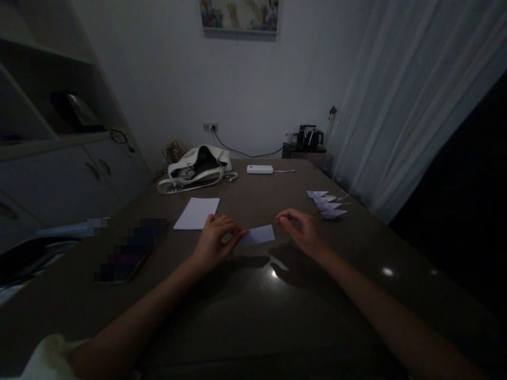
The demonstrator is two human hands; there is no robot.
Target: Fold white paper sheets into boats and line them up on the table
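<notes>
My left hand pinches a small white sheet of paper by its left end, between thumb and fingertips. The sheet is raised over the dark table, and its right end is free. Just right of that end is my right hand, its fingers curled and the thumb close to the fingertips, with nothing visible in them. A stack of white paper lies beyond my left hand. Several folded white paper pieces sit in an overlapping row behind my right hand.
A white handbag and a white plastic device with a short cable are toward the far edge of the table. At left lies a pixelated dark item. A black kettle stands beyond, beside the curtain.
</notes>
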